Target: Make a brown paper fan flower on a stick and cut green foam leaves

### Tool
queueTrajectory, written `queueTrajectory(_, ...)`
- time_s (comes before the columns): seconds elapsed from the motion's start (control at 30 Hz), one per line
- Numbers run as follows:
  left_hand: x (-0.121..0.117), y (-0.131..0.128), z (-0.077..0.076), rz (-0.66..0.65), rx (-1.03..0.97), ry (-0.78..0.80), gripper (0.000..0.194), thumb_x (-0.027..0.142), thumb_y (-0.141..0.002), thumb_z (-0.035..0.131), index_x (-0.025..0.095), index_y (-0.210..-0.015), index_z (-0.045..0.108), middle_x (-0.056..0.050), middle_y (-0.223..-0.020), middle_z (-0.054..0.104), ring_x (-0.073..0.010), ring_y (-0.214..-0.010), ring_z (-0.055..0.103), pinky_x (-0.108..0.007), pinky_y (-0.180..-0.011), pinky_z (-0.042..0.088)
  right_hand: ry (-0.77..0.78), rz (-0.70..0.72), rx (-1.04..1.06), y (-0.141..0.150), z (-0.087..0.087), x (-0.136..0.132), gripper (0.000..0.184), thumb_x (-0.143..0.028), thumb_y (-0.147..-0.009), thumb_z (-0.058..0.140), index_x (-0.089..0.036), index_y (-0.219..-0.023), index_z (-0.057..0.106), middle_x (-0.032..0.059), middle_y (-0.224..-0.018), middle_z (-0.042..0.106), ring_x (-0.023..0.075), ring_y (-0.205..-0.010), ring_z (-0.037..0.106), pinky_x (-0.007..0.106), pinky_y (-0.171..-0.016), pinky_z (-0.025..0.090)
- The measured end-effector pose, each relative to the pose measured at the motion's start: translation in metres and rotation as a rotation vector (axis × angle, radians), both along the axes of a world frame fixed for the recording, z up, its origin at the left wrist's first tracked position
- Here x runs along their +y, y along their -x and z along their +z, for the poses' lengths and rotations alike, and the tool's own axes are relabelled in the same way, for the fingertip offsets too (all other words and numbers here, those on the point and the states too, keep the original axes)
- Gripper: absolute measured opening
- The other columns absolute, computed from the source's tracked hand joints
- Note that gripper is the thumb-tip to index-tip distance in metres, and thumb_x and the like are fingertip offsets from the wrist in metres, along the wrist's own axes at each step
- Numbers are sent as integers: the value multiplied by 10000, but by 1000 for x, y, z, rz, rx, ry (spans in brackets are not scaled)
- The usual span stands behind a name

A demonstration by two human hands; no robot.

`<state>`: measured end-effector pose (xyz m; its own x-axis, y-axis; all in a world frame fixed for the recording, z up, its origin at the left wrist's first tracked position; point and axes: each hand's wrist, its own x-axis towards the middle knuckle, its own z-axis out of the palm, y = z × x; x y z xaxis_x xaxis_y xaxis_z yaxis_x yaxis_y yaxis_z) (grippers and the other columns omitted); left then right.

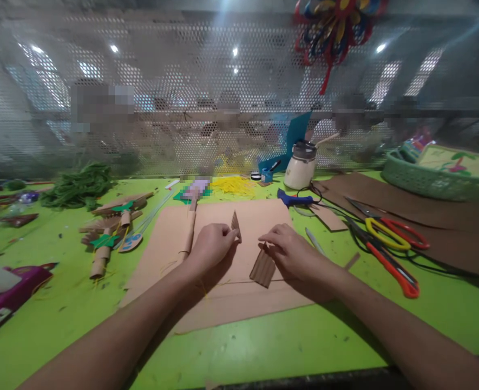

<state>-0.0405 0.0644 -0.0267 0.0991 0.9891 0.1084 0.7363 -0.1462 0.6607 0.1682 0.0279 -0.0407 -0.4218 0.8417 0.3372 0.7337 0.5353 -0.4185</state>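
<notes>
My left hand (217,241) pinches a small piece of ribbed corrugated cardboard (235,223) between thumb and fingertips, tilted up on edge. My right hand (290,249) is half curled with its fingers apart; its fingertips reach over the top edge of a second corrugated cardboard piece (263,269). Whether they touch that piece is hard to see. Beneath both hands lie flat tan cardboard sheets (207,319). A rolled cardboard tube figure (190,227) with a pixelated top lies left of my left hand.
Scissors (397,233) and a red-handled cutter (397,271) lie right, near a blue glue gun (294,199). Brown sheets (458,233) and a green basket (426,179) are beyond. Cardboard figures (105,244), green yarn (77,187) and a purple box (15,298) sit left. A white jar (300,170) stands behind.
</notes>
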Motion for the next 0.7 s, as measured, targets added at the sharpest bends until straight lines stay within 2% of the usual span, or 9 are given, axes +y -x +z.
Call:
queueTrajectory(0.17,-6,-4,10,-26,-30,-90,362,425,-808,487,174,-562,574,-4,-511,532,-134,-519,444,-251,-494,259,-14,72,-41,2,2,-2,231,-63,-876,471,-167,-946,665,105,-947,576,211,-927,499,323,-769,427)
queueTrajectory(0.33,-21,-15,4,-221,-89,-96,355,422,-826,481,170,-600,586,-1,-541,536,-138,-536,449,-252,-510,275,-52,82,-13,-1,-5,6,174,-42,-829,526,-162,-845,651,88,-931,575,206,-917,502,323,-761,428)
queueTrajectory(0.4,-25,-18,0,-279,-112,-37,326,411,-823,493,168,-646,619,-22,-594,585,-150,-564,477,-255,-524,294,-70,102,17,-2,-5,7,157,-49,-827,531,-160,-839,641,84,-926,579,197,-905,511,310,-751,430)
queueTrajectory(0.5,-28,-20,-4,-298,-215,59,266,378,-796,540,163,-702,664,-51,-658,630,-169,-612,511,-260,-557,331,-103,109,62,-2,0,5,117,-72,-815,552,-155,-857,623,83,-924,583,183,-869,527,294,-733,430)
queueTrajectory(0.6,-29,-23,-6,-294,-413,208,210,326,-760,589,149,-687,675,-62,-654,628,-167,-607,513,-258,-551,352,-128,95,82,-3,7,3,129,-63,-770,581,-151,-863,602,72,-880,595,176,-816,540,284,-707,427)
queueTrajectory(0.7,-32,-27,-8,-247,-664,408,100,204,-710,616,134,-664,669,-52,-600,601,-138,-537,490,-251,-505,350,-143,90,115,-4,13,2,176,-36,-758,551,-160,-872,600,59,-838,606,173,-776,550,279,-688,427)
